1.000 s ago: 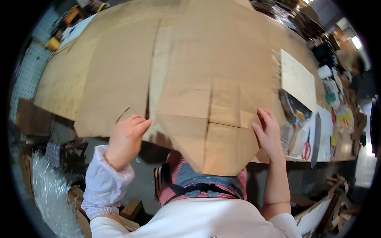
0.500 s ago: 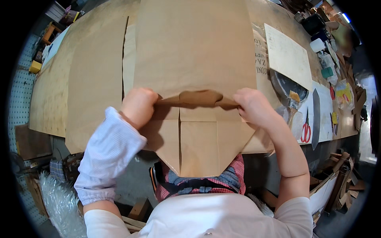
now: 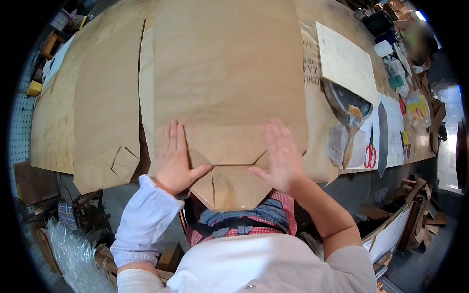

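1. Both hands lie flat and open, palms down, gripping nothing: the left hand [image 3: 175, 158] and right hand [image 3: 279, 156] press either side of a folded flap on a brown paper bag [image 3: 229, 88], seemingly to flatten its creases.
2. Its folded bottom end [image 3: 232, 183] overhangs the near edge of the worktable [image 3: 49, 122] (close to the person's body).
3. Left of it lies a second flat paper bag [image 3: 105, 112] with a creased corner.
4. Further right rest red-handled scissors [image 3: 370, 155], crumpled clear plastic [image 3: 342, 144] and a pale sheet [image 3: 347, 61].
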The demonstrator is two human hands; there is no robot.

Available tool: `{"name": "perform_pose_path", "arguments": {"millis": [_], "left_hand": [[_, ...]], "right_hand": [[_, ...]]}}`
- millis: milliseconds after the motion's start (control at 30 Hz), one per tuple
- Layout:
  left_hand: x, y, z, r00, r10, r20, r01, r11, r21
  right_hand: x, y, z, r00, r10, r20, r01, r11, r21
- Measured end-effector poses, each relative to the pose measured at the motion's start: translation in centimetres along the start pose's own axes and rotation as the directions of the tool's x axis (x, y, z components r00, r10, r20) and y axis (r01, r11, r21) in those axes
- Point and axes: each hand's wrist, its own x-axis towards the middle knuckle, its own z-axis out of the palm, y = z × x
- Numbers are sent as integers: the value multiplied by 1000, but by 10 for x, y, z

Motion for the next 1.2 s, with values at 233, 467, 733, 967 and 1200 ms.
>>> {"name": "perform_pose_path", "arguments": {"millis": [233,467,733,967,1200], "left_hand": [[17,-29,-27,975,221,-5,-163,704,-691],[56,47,-49,923,-23,-384,-150,897,-416],[47,15,-50,975,12,-220,-184,596,-781],[63,-5,-61,998,55,-3,-27,454,-891],[148,9,-26,991,115,-67,-133,823,-552]], "right_hand": [[20,29,-31,984,180,-6,-137,766,628],[37,52,-12,905,350,-244,-63,675,735],[38,-15,-44,867,-45,-496,283,864,417],[93,-79,-15,892,41,-451,269,754,600],[67,-86,-7,905,-179,-385,307,902,304]]}}
